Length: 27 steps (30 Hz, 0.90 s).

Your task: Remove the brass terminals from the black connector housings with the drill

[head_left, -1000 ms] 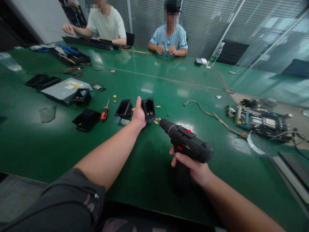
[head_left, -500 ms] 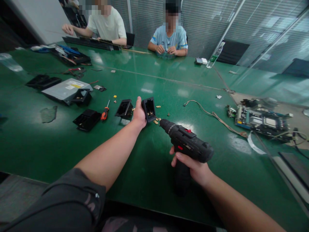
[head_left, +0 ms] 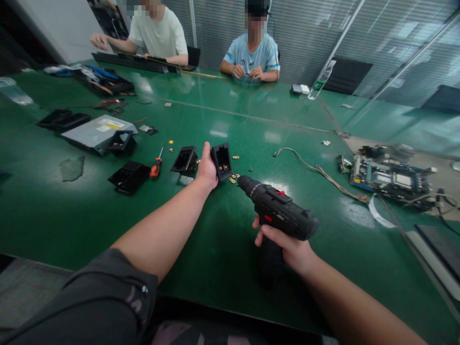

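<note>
My left hand (head_left: 208,168) grips a black plastic box (head_left: 222,160), its open side tilted toward me, with small brass-coloured parts inside near the bottom. My right hand (head_left: 282,242) is wrapped round the handle of a black cordless drill (head_left: 276,206) with red switches. The drill's chuck points at the box's lower right edge; whether the bit touches a part inside is too small to tell. Small brass plates (head_left: 232,180) lie beside the box. Left of my left hand stands a similar black box (head_left: 185,160). An orange-handled screwdriver (head_left: 155,167) lies farther left.
A black plastic piece (head_left: 129,177) and a silver metal drive (head_left: 98,132) carrying another black box (head_left: 122,141) are on the left. A cable (head_left: 305,163) runs toward a circuit board (head_left: 391,179) on the right. Two people sit across the green table, near a plastic bottle (head_left: 321,81).
Both hands, the box and the drill hold nearly the same place. The whole view has shifted up very slightly.
</note>
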Each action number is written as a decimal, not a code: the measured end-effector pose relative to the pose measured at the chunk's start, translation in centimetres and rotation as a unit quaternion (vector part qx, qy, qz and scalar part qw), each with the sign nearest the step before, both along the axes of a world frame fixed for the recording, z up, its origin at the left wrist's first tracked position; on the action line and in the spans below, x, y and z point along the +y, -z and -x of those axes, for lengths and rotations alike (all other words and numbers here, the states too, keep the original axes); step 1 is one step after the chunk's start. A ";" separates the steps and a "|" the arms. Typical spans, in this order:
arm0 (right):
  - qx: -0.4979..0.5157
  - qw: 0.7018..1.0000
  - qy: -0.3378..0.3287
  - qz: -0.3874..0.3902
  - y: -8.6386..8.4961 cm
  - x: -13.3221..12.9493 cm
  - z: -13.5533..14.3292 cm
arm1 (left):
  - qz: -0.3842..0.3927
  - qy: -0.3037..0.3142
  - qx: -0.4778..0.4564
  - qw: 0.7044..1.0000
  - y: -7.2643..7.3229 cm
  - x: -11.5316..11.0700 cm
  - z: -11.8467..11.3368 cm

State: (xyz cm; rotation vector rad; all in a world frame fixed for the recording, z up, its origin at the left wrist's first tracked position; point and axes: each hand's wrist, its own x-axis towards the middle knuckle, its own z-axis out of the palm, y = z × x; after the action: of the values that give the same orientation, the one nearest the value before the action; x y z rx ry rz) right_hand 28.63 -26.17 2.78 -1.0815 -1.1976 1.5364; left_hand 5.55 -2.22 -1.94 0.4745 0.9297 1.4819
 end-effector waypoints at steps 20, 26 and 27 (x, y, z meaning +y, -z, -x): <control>0.017 1.000 0.002 0.000 -0.2 0.1 0.0 | -0.003 0.004 -0.008 1.000 0.3 0.2 0.2; -0.002 1.000 -0.002 -0.003 -0.2 0.1 0.0 | -0.019 -0.005 -0.002 1.000 0.0 0.0 -0.1; -0.004 1.000 -0.003 -0.002 -0.1 0.1 0.0 | -0.019 -0.006 -0.002 1.000 -0.1 0.0 -0.1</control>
State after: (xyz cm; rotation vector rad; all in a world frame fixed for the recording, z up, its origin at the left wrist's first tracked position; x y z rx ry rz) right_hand 28.64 -26.08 2.92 -1.0830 -1.2098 1.5348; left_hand 5.68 -2.25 -1.86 0.4939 0.9036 1.5142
